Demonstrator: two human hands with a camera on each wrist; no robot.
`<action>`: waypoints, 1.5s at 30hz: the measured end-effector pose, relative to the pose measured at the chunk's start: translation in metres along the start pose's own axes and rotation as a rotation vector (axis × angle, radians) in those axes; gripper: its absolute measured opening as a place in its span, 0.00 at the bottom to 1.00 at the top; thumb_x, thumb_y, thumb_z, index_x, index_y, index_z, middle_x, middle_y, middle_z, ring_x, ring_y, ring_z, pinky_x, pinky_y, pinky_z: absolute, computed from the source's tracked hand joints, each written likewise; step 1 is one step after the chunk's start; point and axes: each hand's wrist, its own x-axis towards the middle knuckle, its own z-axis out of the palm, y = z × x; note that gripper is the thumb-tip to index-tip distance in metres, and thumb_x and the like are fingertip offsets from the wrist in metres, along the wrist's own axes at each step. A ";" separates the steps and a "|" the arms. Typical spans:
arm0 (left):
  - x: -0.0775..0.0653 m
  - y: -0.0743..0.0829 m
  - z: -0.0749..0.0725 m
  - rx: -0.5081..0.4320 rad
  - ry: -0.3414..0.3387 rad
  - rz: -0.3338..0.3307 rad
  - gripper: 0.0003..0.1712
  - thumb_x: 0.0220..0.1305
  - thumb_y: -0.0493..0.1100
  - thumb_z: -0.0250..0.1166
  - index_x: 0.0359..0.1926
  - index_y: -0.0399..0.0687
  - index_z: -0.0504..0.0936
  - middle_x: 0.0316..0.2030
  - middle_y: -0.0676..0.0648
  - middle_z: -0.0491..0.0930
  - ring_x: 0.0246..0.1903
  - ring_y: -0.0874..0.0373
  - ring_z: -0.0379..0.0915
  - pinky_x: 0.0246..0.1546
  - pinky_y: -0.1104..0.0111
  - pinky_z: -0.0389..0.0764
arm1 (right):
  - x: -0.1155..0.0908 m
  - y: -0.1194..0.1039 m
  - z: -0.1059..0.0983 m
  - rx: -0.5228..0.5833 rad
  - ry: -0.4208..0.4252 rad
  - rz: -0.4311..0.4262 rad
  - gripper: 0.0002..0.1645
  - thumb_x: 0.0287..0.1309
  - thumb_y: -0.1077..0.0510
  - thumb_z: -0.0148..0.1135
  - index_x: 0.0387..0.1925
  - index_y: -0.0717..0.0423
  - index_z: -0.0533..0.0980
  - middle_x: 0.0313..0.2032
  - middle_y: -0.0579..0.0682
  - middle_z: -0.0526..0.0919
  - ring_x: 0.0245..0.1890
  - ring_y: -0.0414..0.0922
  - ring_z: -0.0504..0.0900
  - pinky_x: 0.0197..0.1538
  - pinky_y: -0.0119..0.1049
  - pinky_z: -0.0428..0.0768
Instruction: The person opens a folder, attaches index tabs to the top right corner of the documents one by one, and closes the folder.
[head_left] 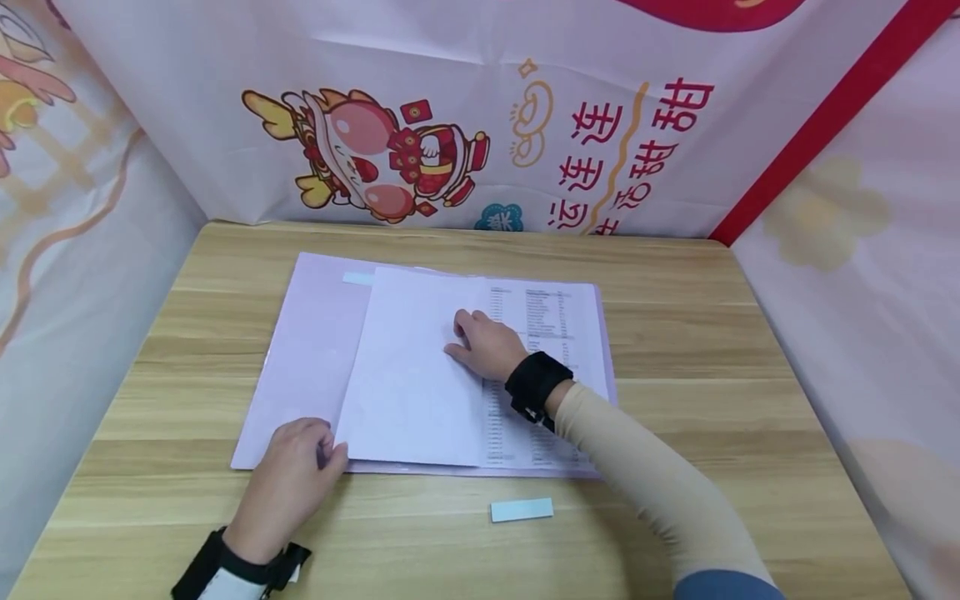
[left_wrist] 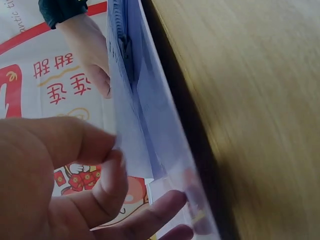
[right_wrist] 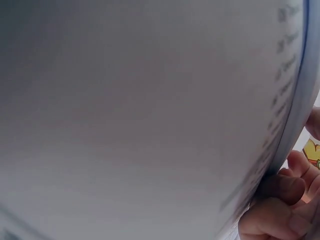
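Note:
A light purple folder lies open on the table, holding white paper. My left hand is at the lower left corner of a blank white page. In the left wrist view, its thumb and forefinger pinch the page edge, while the other fingers reach by the folder cover. My right hand rests on the page near the middle fold, fingers loosely bent. Printed columns of text cover the right-hand page, partly hidden under my right wrist. In the right wrist view, the fingers lie against the paper.
A pale blue strip lies on the wooden table in front of the folder. Another pale blue strip shows at the top of the left cover. A printed cloth hangs behind the table, with white cloth at both sides.

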 end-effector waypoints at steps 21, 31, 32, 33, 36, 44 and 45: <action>-0.002 -0.008 0.013 0.128 -0.059 -0.001 0.22 0.57 0.44 0.76 0.17 0.51 0.70 0.29 0.46 0.69 0.39 0.44 0.65 0.31 0.60 0.68 | 0.002 -0.006 -0.002 -0.087 -0.049 -0.014 0.20 0.71 0.40 0.60 0.51 0.47 0.70 0.41 0.47 0.73 0.34 0.44 0.76 0.35 0.34 0.74; -0.001 -0.009 0.013 0.112 -0.049 -0.004 0.21 0.56 0.43 0.78 0.19 0.50 0.72 0.26 0.47 0.68 0.40 0.43 0.66 0.31 0.60 0.69 | 0.000 -0.008 -0.003 -0.103 -0.052 -0.024 0.20 0.71 0.39 0.59 0.52 0.48 0.70 0.42 0.47 0.74 0.35 0.44 0.76 0.37 0.35 0.75; -0.001 -0.009 0.013 0.112 -0.049 -0.005 0.21 0.56 0.43 0.78 0.19 0.50 0.72 0.26 0.47 0.69 0.40 0.43 0.66 0.30 0.60 0.69 | 0.001 -0.007 -0.003 -0.103 -0.053 -0.022 0.20 0.71 0.39 0.59 0.52 0.48 0.70 0.42 0.47 0.74 0.35 0.44 0.76 0.37 0.35 0.75; -0.001 -0.009 0.013 0.112 -0.049 -0.005 0.21 0.56 0.43 0.78 0.19 0.50 0.72 0.27 0.47 0.69 0.40 0.43 0.66 0.30 0.60 0.69 | 0.001 -0.008 -0.003 -0.102 -0.054 -0.020 0.20 0.71 0.40 0.59 0.52 0.48 0.70 0.42 0.47 0.74 0.36 0.44 0.76 0.37 0.35 0.75; -0.001 -0.009 0.013 0.111 -0.051 -0.007 0.21 0.56 0.44 0.78 0.19 0.50 0.72 0.26 0.47 0.69 0.40 0.43 0.66 0.30 0.61 0.69 | 0.001 -0.007 -0.003 -0.102 -0.059 -0.015 0.20 0.71 0.40 0.59 0.51 0.48 0.70 0.42 0.47 0.74 0.36 0.44 0.76 0.37 0.35 0.75; 0.000 -0.007 0.011 0.098 -0.059 0.001 0.21 0.56 0.46 0.78 0.20 0.51 0.72 0.22 0.50 0.69 0.40 0.42 0.68 0.32 0.60 0.69 | 0.002 -0.006 -0.004 -0.104 -0.056 -0.021 0.20 0.70 0.39 0.60 0.50 0.47 0.70 0.40 0.47 0.74 0.35 0.44 0.76 0.37 0.34 0.74; 0.001 -0.006 0.010 0.091 -0.063 -0.003 0.21 0.57 0.47 0.78 0.20 0.51 0.73 0.22 0.50 0.69 0.40 0.43 0.69 0.31 0.60 0.69 | 0.001 -0.005 -0.005 -0.102 -0.055 -0.021 0.20 0.70 0.39 0.60 0.50 0.47 0.70 0.40 0.46 0.74 0.35 0.44 0.76 0.36 0.34 0.74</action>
